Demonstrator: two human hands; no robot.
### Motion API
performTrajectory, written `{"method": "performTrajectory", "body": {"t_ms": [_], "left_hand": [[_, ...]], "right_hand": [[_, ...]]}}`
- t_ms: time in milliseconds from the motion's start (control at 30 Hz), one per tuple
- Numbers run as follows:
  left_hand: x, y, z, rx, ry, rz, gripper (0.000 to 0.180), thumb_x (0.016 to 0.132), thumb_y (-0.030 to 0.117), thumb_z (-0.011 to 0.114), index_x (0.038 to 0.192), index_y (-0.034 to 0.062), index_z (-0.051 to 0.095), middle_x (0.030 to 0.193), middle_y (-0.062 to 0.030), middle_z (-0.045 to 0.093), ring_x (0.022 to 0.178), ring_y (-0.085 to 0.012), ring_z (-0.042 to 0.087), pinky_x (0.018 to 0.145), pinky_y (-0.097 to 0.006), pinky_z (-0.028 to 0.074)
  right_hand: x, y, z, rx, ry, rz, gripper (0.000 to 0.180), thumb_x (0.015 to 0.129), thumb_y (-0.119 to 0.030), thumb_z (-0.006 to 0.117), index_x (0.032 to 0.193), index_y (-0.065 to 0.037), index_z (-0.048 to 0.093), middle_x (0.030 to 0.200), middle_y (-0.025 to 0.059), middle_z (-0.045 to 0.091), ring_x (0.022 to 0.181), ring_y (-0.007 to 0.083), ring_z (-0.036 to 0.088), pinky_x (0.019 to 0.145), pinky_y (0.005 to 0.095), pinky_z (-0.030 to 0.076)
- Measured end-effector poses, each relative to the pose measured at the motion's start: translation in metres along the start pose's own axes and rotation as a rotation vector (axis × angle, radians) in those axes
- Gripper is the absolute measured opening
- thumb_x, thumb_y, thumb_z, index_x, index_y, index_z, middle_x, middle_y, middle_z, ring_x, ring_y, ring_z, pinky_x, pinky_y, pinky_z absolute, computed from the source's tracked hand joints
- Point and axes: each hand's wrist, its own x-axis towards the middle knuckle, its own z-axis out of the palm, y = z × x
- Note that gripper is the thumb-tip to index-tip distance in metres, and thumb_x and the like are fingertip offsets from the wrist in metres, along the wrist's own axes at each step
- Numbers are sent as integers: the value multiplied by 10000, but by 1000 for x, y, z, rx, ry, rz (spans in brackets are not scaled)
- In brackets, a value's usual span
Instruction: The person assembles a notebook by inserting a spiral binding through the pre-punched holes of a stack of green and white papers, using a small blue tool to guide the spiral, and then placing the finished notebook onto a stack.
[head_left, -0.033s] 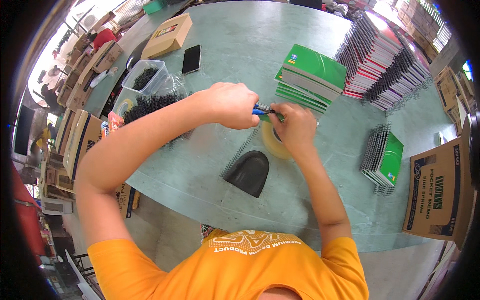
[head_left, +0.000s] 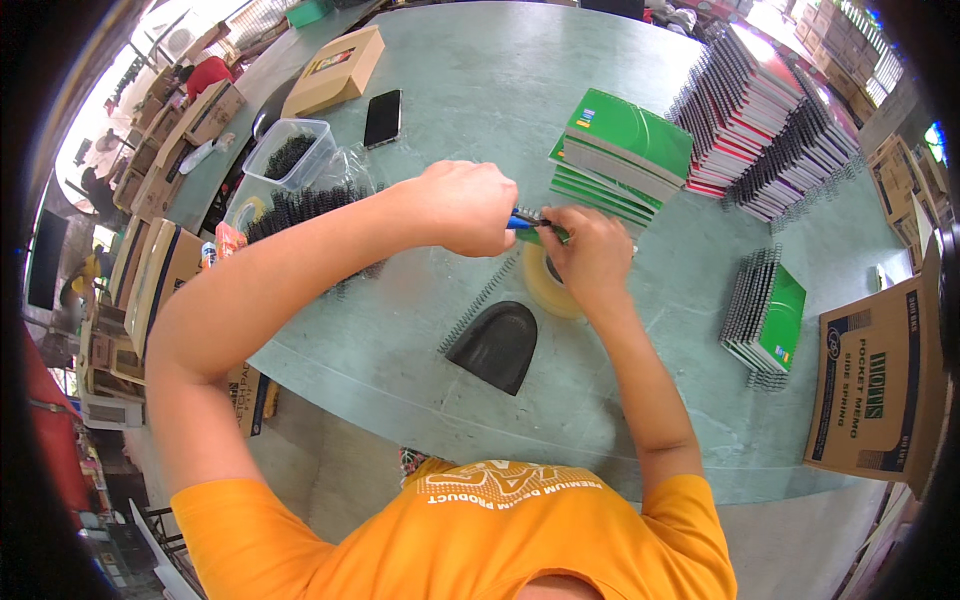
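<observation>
Gripping blue-handled tool (head_left: 516, 221) with our left hand (head_left: 468, 210), closed round it, just beyond tape roll (head_left: 548, 290) on desk (head_left: 590, 400). Our right hand (head_left: 592, 250) pinches green piece (head_left: 561, 235) beside tool, also beyond tape roll; partly hidden, cannot tell its kind. Wire coil (head_left: 481, 305) slants left of tape roll. Black rounded block (head_left: 497, 345) lies nearer us than tape roll. Stacked green notebooks (head_left: 635, 135) stand farther beyond tape roll.
</observation>
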Motion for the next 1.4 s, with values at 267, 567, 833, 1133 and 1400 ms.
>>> {"method": "performTrajectory", "body": {"t_ms": [267,567,833,1133,1400], "left_hand": [[-2,-22,16,-206,-69,120,315,781,309,628,834,2,585,762,-200,615,743,-360,612,671,-428,480],[-20,-87,187,-63,475,-75,421,743,403,694,937,44,590,883,-158,590,882,-324,557,755,-427,452],[-17,36,176,-401,540,203,388,714,194,713,1035,28,574,956,-170,564,902,-334,536,783,-411,441],[-2,0,57,-642,1266,102,280,679,44,691,946,67,609,893,-144,554,875,-323,555,765,-401,458],[18,7,65,-887,1365,137,240,711,-8,679,933,67,629,891,-104,531,811,-253,565,708,-333,480]], "right_hand": [[9,13,-5,-57,13,32,144,733,-190,691,859,-120,688,793,56,666,749,235,628,684,371,448],[-1,61,-35,540,-223,311,210,734,-96,731,930,-42,677,891,61,683,747,122,625,683,273,487],[-21,69,-18,945,-62,390,227,746,-54,734,957,-5,664,910,48,671,803,105,601,712,245,492],[-32,76,-16,953,-154,505,276,751,-37,720,1022,-3,674,937,47,679,857,90,590,788,230,463],[-32,74,-15,914,-183,419,257,762,-34,710,1011,10,663,916,42,671,822,97,598,752,226,480]]}}
